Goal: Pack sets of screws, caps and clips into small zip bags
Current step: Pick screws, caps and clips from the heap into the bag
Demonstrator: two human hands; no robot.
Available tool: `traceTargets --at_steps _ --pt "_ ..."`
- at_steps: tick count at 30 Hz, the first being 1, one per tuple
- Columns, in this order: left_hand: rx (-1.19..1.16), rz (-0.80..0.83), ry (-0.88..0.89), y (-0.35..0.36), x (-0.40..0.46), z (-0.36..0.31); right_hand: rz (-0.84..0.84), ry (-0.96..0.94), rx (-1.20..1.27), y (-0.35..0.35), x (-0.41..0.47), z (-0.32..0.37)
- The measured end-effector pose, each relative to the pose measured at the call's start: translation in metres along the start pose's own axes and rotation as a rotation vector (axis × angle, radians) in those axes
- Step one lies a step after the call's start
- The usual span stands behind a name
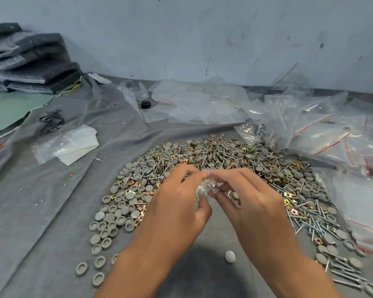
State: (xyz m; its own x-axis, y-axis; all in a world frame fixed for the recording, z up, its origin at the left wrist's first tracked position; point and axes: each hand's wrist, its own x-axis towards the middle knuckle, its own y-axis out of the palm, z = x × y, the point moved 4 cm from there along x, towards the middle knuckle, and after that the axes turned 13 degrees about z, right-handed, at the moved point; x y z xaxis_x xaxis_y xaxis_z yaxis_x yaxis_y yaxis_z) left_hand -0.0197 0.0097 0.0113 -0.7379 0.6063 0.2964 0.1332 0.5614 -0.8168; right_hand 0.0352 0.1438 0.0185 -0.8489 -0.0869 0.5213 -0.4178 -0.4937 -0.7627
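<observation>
Both hands meet above the middle of the heap, pinching a small clear zip bag (pixel 206 187) between them. My left hand (pixel 177 203) holds its left side with thumb and fingers. My right hand (pixel 248 198) pinches its right side. The bag's contents are blurred and hard to make out. Under the hands lies a wide arc-shaped heap of grey round caps (pixel 116 214), brass-coloured square clips (pixel 289 194) and silver screws (pixel 314 224) on a grey cloth (pixel 41 211).
Packed and empty zip bags with red lines (pixel 332 134) are piled at the right. A few flat bags (pixel 69 145) lie at the left, black ties (pixel 52 122) behind them. Dark folded bundles (pixel 30 59) sit at the back left. A lone pale cap (pixel 230 256) lies near me.
</observation>
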Motion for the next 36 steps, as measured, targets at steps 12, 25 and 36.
traceTargets --at_steps 12,25,36 --pt "-0.075 -0.072 -0.109 -0.017 0.002 0.008 0.478 0.648 -0.103 -0.025 -0.015 -0.107" --pt "-0.031 0.088 -0.077 0.006 0.003 0.002 0.691 0.721 -0.462 0.003 -0.025 -0.087" --pt "-0.022 0.122 -0.07 0.013 0.001 0.007 0.716 0.661 -0.422 -0.005 -0.03 -0.085"
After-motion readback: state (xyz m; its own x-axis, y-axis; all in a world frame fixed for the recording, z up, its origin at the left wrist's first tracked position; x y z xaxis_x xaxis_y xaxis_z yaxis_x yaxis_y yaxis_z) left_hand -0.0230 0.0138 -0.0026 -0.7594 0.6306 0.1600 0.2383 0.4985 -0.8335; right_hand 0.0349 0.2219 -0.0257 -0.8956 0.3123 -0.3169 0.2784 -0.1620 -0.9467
